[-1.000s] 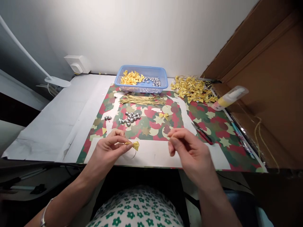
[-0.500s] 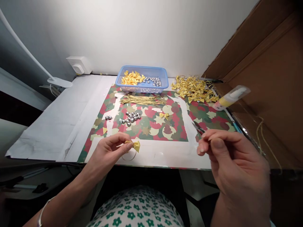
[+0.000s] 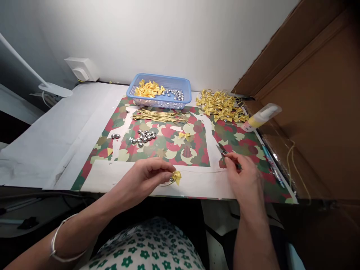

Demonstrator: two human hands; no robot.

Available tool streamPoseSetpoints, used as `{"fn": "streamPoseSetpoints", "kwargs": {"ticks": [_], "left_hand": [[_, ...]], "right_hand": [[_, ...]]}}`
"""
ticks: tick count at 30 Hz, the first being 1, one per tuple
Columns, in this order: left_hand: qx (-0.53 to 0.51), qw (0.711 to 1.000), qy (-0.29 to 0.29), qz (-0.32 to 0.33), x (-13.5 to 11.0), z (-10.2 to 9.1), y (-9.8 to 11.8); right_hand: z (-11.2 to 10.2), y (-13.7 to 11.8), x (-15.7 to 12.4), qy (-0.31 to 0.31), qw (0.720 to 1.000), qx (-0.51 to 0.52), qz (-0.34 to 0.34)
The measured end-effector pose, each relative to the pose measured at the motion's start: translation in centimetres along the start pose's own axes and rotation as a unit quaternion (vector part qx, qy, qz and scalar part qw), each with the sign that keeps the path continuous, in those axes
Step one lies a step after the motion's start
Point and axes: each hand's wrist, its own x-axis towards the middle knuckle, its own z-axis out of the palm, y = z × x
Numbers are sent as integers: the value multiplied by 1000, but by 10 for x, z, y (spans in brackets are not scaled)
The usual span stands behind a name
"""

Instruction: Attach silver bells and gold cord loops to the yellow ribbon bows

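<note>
Yellow and glossy, a small ribbon bow [image 3: 177, 177] sits in the thumb-and-finger pinch of the left hand [image 3: 152, 175], just inside the table's front edge. I see a round silver bead [image 3: 171, 179] beside its folds, close under the thumb.

From the bow a thin pale thread [image 3: 205, 172] runs rightward over the strip of white paper [image 3: 197, 186] to the right hand [image 3: 245, 180]. That hand's fingers are bunched narrow over the rear of the dark-bladed scissors [image 3: 222, 149]; I cannot tell whether they grip thread, handles or both. The two hands are well apart, with white paper along the front edge between them.

Beyond the strip, I have the red-and-green patterned sheet [image 3: 197, 153], carrying a loose yellow bow [image 3: 184, 136] and a cluster of shiny silver beads [image 3: 144, 137]. Farther back, a blue plastic basket [image 3: 160, 102] stands near the wall. On my right, a clear-capped bottle [image 3: 260, 118] leans near the sheet's side edge, and a brown cardboard panel [image 3: 309, 82] bounds that side.
</note>
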Motion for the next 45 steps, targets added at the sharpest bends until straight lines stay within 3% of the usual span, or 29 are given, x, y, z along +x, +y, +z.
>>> {"fn": "streamPoseSetpoints", "kwargs": {"ticks": [3,7,12,13,14,16,19,31,45], "left_hand": [[-20,1000,-7,-15,2,8,8],[-35,999,3,-22,0,15,15],[-18,999,29,-8,-4,20,21],[-3,999,37,-3,-5,20,22],[14,999,47,2,-6,20,24],[48,997,63,12,-7,21,25],[71,994,71,32,-9,21,25],[37,996,68,36,-19,17,27],[-5,999,44,24,-21,21,31]], "right_hand": [[2,5,18,22,996,-78,-21],[6,7,31,12,993,-105,-48],[-10,-19,-1,-6,997,-44,-60],[-15,-28,-13,-43,997,-12,-66],[-19,-38,-25,-128,986,68,-80],[-26,-57,-47,-267,943,162,-118],[-28,-78,-65,-329,913,180,-157],[-18,-87,-71,-271,935,107,-202],[-13,-90,-75,-266,930,184,-174]]}}
